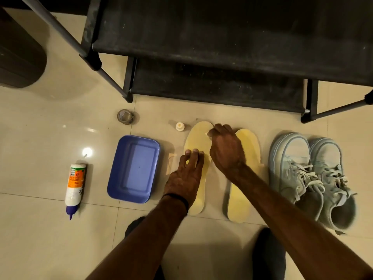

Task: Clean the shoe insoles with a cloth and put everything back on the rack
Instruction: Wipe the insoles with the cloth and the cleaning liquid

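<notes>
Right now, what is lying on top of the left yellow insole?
On the left insole, the left hand presses with straight fingers. The right hand is curled above its toe end, pinching something small; what it holds is hidden.

Your left hand (187, 174) presses flat fingers on the left yellow insole (198, 158) while your right hand (225, 148) – fingers curled, pinching something small and pale I cannot identify – works near its toe, with the second insole (245, 178), grey sneakers (310, 178) and blue tray (134, 168) beside.
</notes>
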